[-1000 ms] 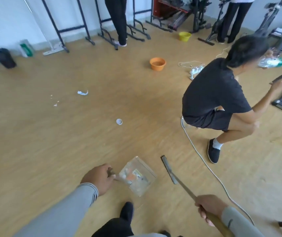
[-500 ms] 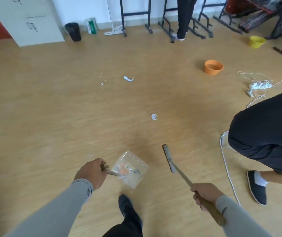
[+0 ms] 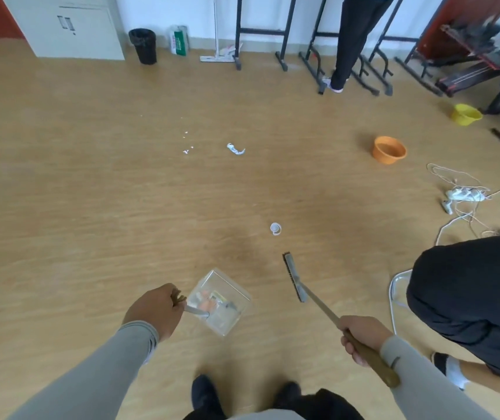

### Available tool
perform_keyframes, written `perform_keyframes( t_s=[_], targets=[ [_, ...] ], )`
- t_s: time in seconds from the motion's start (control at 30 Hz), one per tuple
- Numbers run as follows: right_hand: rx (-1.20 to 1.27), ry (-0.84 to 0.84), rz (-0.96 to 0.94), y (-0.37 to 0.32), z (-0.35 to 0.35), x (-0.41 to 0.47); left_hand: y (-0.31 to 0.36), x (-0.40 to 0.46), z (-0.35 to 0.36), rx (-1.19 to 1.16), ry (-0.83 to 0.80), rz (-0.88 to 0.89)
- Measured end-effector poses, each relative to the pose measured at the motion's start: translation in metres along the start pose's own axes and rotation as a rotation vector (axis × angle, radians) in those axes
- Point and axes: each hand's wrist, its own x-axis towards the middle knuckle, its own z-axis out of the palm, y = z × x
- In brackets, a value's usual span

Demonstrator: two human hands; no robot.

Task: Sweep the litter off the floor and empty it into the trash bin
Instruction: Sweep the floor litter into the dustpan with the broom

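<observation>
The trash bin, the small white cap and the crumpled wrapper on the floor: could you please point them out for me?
trash bin (image 3: pixel 143 45), head view, on its black side wall.
small white cap (image 3: pixel 275 228), head view, on its round top.
crumpled wrapper (image 3: pixel 235 149), head view, on its middle.

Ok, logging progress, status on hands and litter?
Left hand grips dustpan; right hand grips broom. Cap unswept ahead. Cable right.

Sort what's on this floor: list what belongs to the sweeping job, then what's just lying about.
Belongs to the job:
- broom, held by the right hand
- clear dustpan, held by the left hand, some litter already inside
- small white cup
- crumpled wrapper
- white scraps
- black trash bin

Just lying about:
- orange basin
- yellow basin
- power strip and cords
- mop
</observation>
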Motion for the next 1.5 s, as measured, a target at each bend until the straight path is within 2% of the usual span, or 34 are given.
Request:
perform_keyframes(
  t_s=[0.27,0.5,0.83,1.07,1.33,1.5],
  targets=[
    [-0.083,-0.008,-0.012,-0.096,-0.033,0.064,0.054,0.055,-0.008,-0.038,0.005,-0.045],
    [-0.217,-0.075,-0.062,-0.195,-0.088,0.148,0.137,0.125,-0.015,0.003,-0.008,-0.100],
    [-0.315,-0.099,-0.026,-0.316,-0.143,0.233,0.241,0.212,0.004,0.083,-0.070,-0.194],
    [-0.408,-0.061,-0.014,-0.351,-0.147,0.271,0.262,0.271,0.022,0.046,-0.093,-0.200],
    [-0.655,-0.025,-0.082,-0.409,-0.119,0.302,0.265,0.320,0.047,0.052,-0.130,-0.202],
    [-0.699,-0.009,-0.079,-0.420,-0.095,0.328,0.263,0.337,0.050,0.048,-0.112,-0.219]
  ],
)
